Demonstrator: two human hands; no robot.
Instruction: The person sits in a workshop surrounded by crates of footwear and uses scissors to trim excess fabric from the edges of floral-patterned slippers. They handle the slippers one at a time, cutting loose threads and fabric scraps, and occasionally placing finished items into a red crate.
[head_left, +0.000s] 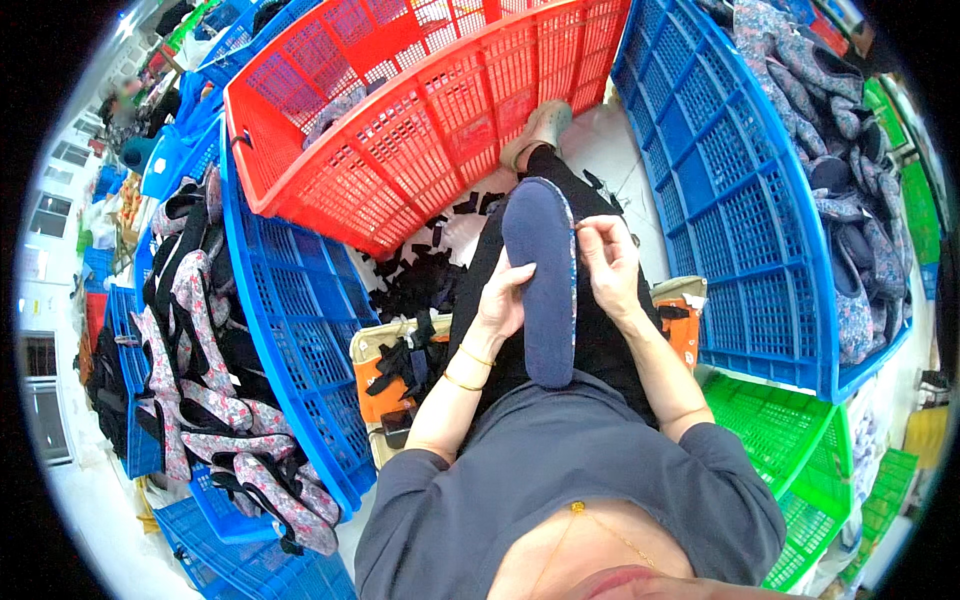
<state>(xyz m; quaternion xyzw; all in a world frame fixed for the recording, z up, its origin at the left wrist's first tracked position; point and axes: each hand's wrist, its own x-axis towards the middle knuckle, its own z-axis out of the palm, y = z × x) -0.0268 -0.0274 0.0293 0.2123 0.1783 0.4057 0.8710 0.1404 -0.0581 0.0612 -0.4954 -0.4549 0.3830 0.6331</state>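
Mesh crates ring the floor (625, 175).
Red crate (430, 150) between 11 and 12 o'clock; blue crate (720, 200) at 2; green crate (775, 420) at 4, below the blue one. A second blue crate (300, 330) stands at 9, pink-patterned slippers (205, 370) heaped behind its near wall toward 8. Black scraps (420, 285) litter the floor between 9 and 10.

A pale wall (48, 312) curves down the far left, set with a row of dark-paned windows (50, 216). The floor (622, 155) is whitish and smooth (black scraps (415, 285) litter one patch of it). Plastic crates crowd the room: a red crate (430, 140) ahead, a tall blue crate (735, 215) to the right, and a bright green crate (775, 415) lower down. The light is bright and whitish.
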